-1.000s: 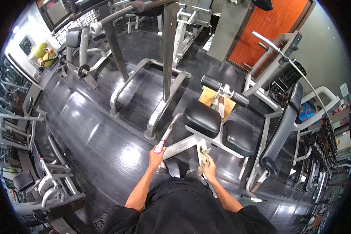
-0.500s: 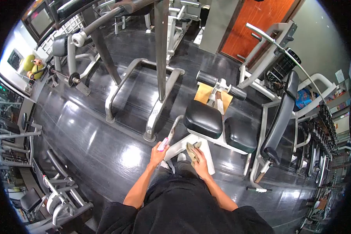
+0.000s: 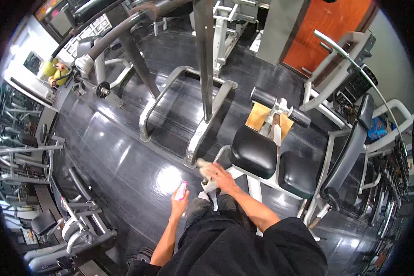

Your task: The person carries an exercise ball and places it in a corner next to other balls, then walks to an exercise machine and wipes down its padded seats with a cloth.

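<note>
Fingers (image 3: 212, 170): on the right hand (image 3: 224, 180), stretched out and pressed over one pale cloth (image 3: 201, 164), edges blurred; on the left hand (image 3: 179, 204), curled around and gripping one pink-and-white object (image 3: 181, 190).
Cloth: one, bunched beneath the right fingertips near the lower end of a single bent bar (image 3: 222, 151); whether the two touch cannot be told.
Pink-and-white object: one, its top rising above the left grip, held over the dark floor (image 3: 124, 184) and apart from the cloth.
Hands: two, both bare, the left lower and nearer the body than the right.
Clothing: one black shirt (image 3: 244, 248) and grey trousers (image 3: 199, 214), seen from above.
Padded machine (image 3: 254, 186): one, white-framed, just beyond the right hand, bearing two black pads (image 3: 254, 152) set side by side and two dark rollers (image 3: 264, 97); two yellow patches (image 3: 258, 116) show between rollers and pads.
Metal stand: one, straight ahead, with two dark uprights (image 3: 205, 69).
Right side: one long tilted backrest (image 3: 347, 152), one orange door (image 3: 324, 34) farther off, and dumbbells (image 3: 391, 170) too small to count.
Left side: two yellow-green balls (image 3: 60, 75), well apart from both hands.
</note>
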The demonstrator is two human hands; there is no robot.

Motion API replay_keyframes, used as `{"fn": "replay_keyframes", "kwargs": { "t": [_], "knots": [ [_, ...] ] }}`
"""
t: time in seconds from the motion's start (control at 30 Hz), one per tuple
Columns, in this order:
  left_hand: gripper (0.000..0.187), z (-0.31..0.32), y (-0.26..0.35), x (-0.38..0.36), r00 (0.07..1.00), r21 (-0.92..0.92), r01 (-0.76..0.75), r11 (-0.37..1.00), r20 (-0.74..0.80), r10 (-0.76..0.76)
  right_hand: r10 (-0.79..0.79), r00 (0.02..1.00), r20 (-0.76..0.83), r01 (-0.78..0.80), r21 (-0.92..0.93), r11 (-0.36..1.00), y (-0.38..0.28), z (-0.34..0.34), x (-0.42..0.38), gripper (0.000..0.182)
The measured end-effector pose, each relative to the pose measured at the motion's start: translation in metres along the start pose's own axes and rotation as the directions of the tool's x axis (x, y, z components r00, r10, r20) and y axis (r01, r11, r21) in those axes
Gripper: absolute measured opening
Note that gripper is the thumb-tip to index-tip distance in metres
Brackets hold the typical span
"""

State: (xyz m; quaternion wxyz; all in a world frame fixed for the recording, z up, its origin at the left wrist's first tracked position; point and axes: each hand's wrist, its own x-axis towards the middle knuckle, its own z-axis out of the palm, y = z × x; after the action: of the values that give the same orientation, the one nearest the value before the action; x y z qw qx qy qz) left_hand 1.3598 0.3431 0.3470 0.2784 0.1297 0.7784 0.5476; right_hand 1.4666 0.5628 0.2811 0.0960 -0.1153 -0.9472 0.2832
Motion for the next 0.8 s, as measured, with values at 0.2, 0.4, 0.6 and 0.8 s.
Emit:
{"fn": "replay_keyframes", "kwargs": {
  "t": [0.2,0.4,0.6,0.8],
  "knots": [
    [0.017,0.0,-0.01,-0.014,0.993,0.003,0.041,0.999,-0.108,-0.04,0.369,0.921,-0.127,-0.352,0.136,0.926,0.015,0.009,0.033,0.066],
    [0.022,0.009,-0.008,-0.022,0.993,-0.012,0.073,0.997,-0.094,-0.074,0.31,0.931,-0.194,-0.24,0.316,0.918,-0.032,0.006,0.009,0.068],
    [0.021,0.018,-0.005,-0.015,0.995,0.044,0.06,0.997,-0.085,-0.056,-0.037,0.98,0.194,-0.012,0.247,0.969,-0.029,-0.026,0.004,0.064],
    [0.019,0.024,0.006,-0.01,0.993,-0.038,0.021,0.999,-0.117,-0.026,0.059,0.997,0.047,-0.053,-0.125,0.991,0.018,-0.058,0.085,0.049]
  ]
}}
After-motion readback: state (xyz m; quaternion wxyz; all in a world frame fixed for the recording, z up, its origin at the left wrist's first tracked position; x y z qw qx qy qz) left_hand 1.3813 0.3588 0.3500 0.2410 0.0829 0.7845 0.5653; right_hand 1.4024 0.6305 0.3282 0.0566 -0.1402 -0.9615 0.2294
